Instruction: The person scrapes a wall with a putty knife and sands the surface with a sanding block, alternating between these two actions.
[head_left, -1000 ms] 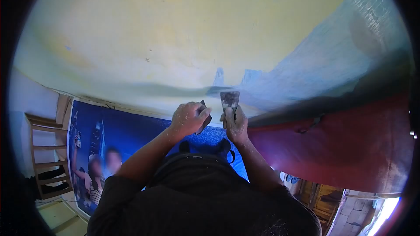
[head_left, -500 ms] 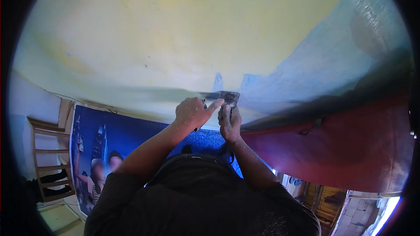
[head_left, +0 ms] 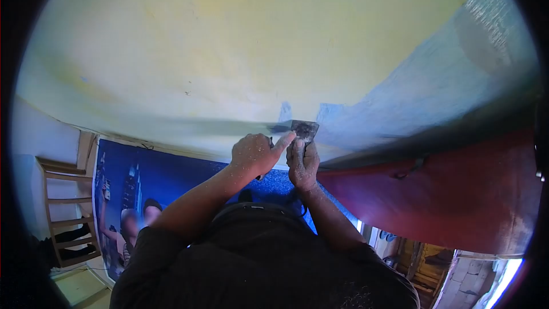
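A flat metal scraper (head_left: pixel 305 130) with a dark, stained blade lies against the pale yellow wall (head_left: pixel 240 51), just under two light-blue patches. My right hand (head_left: pixel 303 166) is closed round its handle from below. Beside it, my left hand (head_left: pixel 253 153) is curled, its thumb stretched toward the blade's lower left corner. Something dark shows at the left palm, too hidden to name. Pale dust speckles both hands and forearms. A shadow runs leftward from the blade.
A wide blue-grey area (head_left: pixel 423 74) covers the wall's right part. Below it hangs a red sheet (head_left: pixel 457 194). A blue poster with printed figures (head_left: pixel 166 177) is at lower left, beside a wooden ladder-like frame (head_left: pixel 68 200).
The scraper and both hands have shifted slightly right in the view. The wall patches sit slightly lower. Both hands keep much the same grip and pose.
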`<state>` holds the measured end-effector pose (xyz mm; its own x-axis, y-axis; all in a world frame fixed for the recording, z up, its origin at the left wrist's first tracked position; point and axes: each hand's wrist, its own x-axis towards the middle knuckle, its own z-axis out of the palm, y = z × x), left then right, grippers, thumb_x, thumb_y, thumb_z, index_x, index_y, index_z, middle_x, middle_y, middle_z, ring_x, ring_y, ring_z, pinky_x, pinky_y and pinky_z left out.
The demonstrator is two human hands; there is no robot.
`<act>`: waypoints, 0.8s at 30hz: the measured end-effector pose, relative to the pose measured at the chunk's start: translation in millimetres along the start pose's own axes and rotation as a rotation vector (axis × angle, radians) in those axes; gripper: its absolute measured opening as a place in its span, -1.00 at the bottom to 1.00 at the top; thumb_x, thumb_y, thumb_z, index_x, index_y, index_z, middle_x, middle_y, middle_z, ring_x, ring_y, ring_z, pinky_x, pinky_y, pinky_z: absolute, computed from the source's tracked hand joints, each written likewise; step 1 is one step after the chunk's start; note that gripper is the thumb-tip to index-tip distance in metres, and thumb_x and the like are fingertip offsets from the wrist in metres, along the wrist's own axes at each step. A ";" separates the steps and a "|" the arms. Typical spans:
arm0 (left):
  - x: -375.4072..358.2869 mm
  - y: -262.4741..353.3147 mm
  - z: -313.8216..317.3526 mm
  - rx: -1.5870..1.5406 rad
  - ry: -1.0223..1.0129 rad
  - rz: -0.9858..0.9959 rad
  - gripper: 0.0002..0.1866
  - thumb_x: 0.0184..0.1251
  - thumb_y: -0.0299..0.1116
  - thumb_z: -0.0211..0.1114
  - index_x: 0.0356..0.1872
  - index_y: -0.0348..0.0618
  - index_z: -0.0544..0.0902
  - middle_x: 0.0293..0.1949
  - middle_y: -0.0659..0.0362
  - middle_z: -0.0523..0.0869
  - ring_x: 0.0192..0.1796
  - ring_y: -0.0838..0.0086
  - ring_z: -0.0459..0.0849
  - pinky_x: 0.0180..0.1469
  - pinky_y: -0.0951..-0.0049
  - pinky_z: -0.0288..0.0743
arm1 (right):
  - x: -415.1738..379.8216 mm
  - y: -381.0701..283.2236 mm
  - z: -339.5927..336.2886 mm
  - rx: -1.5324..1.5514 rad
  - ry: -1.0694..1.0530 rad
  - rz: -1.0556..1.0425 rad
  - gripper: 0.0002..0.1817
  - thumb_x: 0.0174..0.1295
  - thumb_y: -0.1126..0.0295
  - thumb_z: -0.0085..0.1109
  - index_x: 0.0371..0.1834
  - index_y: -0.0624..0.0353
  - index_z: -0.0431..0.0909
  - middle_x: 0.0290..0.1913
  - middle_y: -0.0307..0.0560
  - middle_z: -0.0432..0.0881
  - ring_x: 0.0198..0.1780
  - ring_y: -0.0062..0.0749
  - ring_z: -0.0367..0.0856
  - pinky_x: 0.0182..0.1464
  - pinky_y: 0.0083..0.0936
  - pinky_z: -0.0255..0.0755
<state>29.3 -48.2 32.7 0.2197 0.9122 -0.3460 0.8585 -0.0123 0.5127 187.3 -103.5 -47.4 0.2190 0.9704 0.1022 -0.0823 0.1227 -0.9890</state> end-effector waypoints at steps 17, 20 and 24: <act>-7.6 4.5 -0.3 -0.027 -0.010 0.013 0.12 0.58 0.67 -0.18 -0.51 -0.29 0.87 -0.53 -0.12 0.82 -0.19 -0.10 0.92 0.06 -0.05 0.76 | 0.0 -15.3 4.6 -0.084 0.015 -0.056 -0.65 0.83 0.17 -0.01 0.04 0.28 0.55 -0.40 -0.26 0.57 -0.40 -0.60 0.46 -0.36 -0.46 0.38; 4.6 1.9 -6.0 0.025 -0.071 0.007 0.12 0.57 0.68 -0.17 -0.58 -0.25 0.84 -0.59 -0.07 0.79 -0.23 -0.06 0.92 0.05 -0.04 0.76 | -2.3 1.6 5.4 -0.071 0.062 0.020 -0.64 0.82 0.15 0.00 -0.01 0.26 0.54 -0.42 -0.29 0.55 -0.42 -0.60 0.43 -0.37 -0.46 0.36; -1.2 2.0 -1.1 -0.044 0.002 0.034 0.11 0.58 0.67 -0.17 -0.60 -0.24 0.84 -0.62 -0.07 0.77 -0.26 -0.06 0.92 0.03 -0.03 0.77 | 1.5 2.0 1.9 -0.055 0.029 0.012 -0.63 0.83 0.13 -0.01 0.06 0.27 0.54 -0.40 -0.31 0.53 -0.39 -0.66 0.42 -0.35 -0.49 0.35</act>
<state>30.2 -48.9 35.0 0.2478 0.9123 -0.3260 0.8292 -0.0257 0.5584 185.7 -101.4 -49.0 0.2463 0.9652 0.0874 -0.0315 0.0981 -0.9947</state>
